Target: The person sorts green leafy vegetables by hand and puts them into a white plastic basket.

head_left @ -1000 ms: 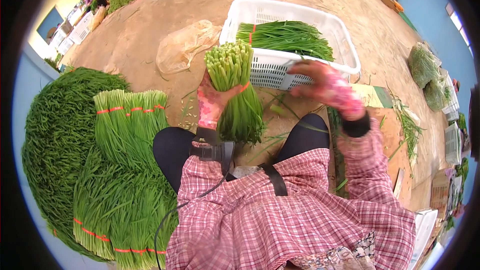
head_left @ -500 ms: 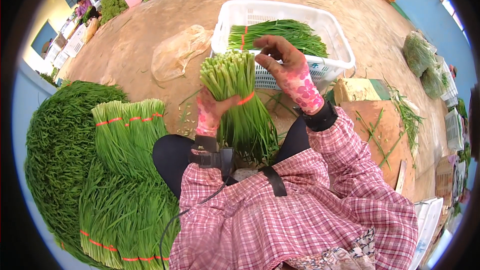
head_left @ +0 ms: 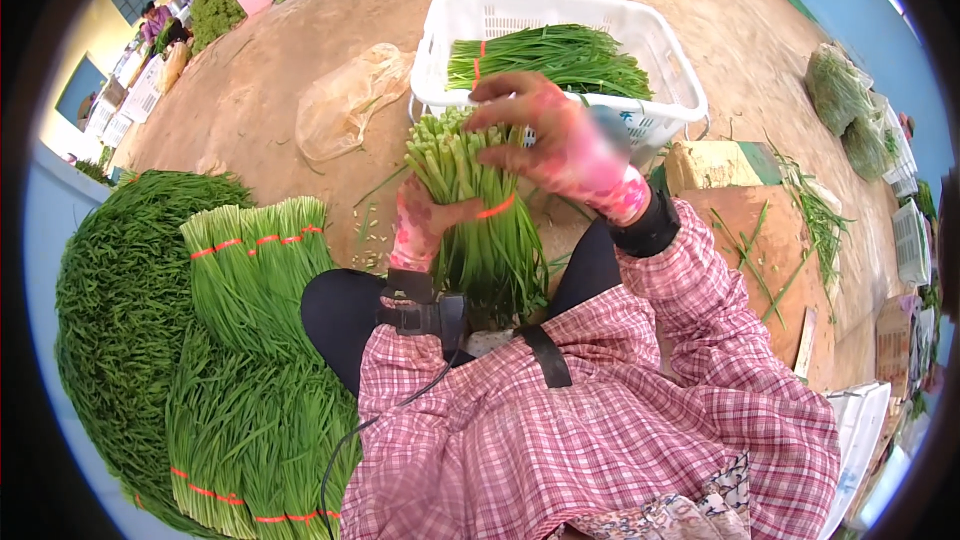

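Bare dirt floor (head_left: 300, 60) ahead-left — white basket (head_left: 560, 15), plastic bag (head_left: 345, 100) beyond.

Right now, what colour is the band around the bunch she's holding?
Orange-red, wrapped around the green chive bunch; the band shows best in the head view.
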The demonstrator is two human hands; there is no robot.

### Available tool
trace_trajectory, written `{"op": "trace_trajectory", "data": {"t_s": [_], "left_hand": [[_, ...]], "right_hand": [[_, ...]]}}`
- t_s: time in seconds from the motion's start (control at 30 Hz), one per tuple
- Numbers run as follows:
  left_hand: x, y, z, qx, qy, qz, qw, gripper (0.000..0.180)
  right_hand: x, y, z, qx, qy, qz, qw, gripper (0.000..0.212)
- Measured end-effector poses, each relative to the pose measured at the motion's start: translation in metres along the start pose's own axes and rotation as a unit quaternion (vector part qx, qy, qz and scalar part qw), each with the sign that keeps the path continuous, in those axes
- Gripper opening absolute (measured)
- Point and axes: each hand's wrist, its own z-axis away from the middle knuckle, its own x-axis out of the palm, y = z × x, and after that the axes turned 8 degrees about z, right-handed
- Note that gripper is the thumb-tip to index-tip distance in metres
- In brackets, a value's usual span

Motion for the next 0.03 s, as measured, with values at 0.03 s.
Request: {"op": "trace_trajectory", "data": {"t_s": [0.03], "left_hand": [[-0.0027, -0.0024, -0.0005, -0.025, 0.015, -0.033, 0.999, 0.065]], "right_hand": [[0.0028, 0.0056, 0.0003, -0.043, -0.031, 0.117, 0.992, 0.036]]}}
